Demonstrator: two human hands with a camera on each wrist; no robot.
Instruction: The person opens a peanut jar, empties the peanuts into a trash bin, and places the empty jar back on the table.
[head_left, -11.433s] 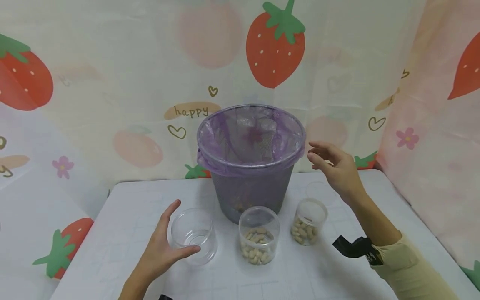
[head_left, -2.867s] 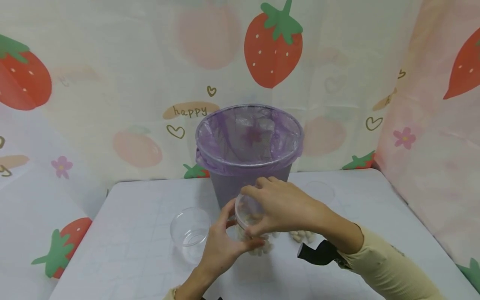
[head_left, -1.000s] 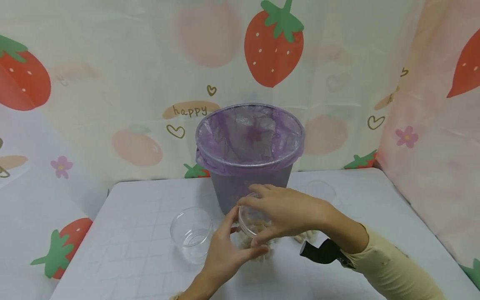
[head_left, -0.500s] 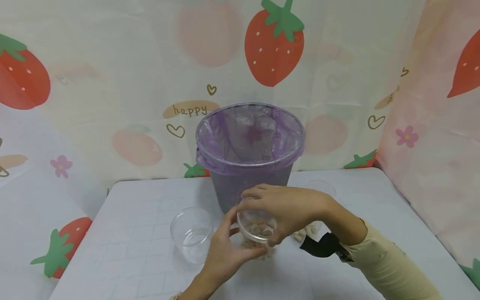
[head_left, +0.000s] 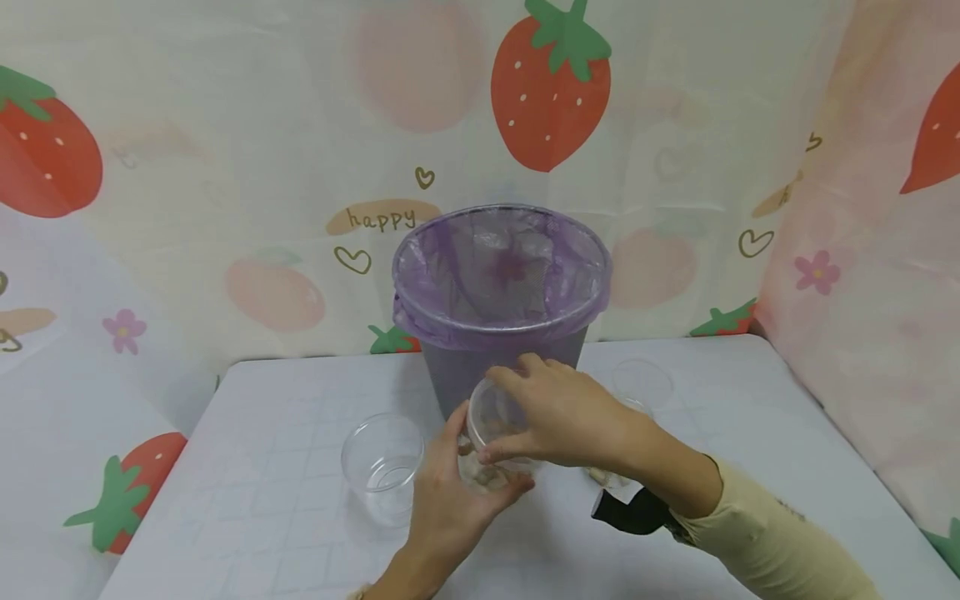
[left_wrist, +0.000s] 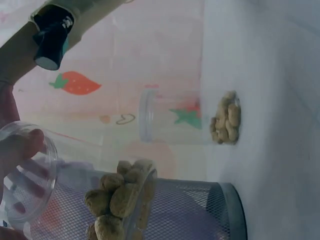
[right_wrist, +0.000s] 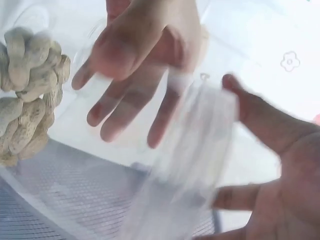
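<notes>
My left hand (head_left: 450, 517) curls round a clear plastic jar (head_left: 483, 477) with peanuts (left_wrist: 112, 200) in its bottom. The jar leans, its base lifted off the table. From above, my right hand (head_left: 573, 417) grips the rim of a clear round lid (head_left: 495, 408) at the jar's mouth; I cannot tell whether it sits fully on. Blur covers this rim (right_wrist: 200, 145) in the right wrist view. To the left stands an empty clear jar (head_left: 382, 467). A second peanut jar (left_wrist: 225, 120) stands upright to the right, mostly hidden behind my right forearm in the head view.
Behind the hands stands a mesh waste bin (head_left: 502, 350) lined with a purple bag. Another clear lid (head_left: 643, 385) lies flat on the table at the back right. A strawberry-print cloth (head_left: 285, 150) hangs behind the white table (head_left: 255, 517).
Earlier both hands were off the jars, and the middle jar stood upright. Since half a second ago, the held jar has risen slightly and tilted, and the right hand has shifted on the lid.
</notes>
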